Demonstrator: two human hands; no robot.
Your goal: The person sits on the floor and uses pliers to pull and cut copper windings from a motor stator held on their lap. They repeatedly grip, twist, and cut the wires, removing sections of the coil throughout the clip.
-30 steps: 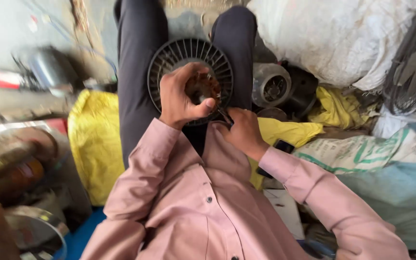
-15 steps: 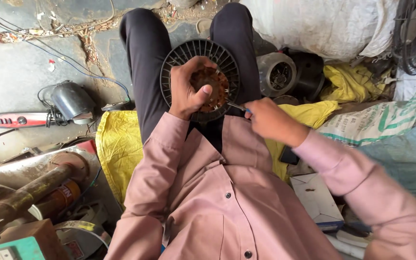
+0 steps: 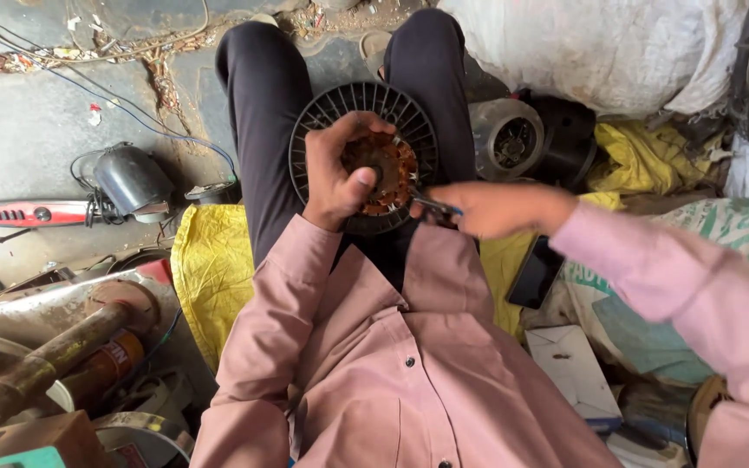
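Yellow cloth (image 3: 205, 277) on floor beside red tool (image 3: 28, 212) & grey motor housing (image 3: 132, 180); rusty pipes (image 3: 36, 368) lower left; black phone (image 3: 535, 273), white box (image 3: 574, 368), white sack (image 3: 608, 52), round fan housing (image 3: 509, 139) on other side

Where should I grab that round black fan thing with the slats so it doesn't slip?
Probably by the outer rim of the round black slatted housing, from the far side. It lies flat on the lap, the left hand already covers the copper windings in its middle, and the right hand pokes in with a thin tool.
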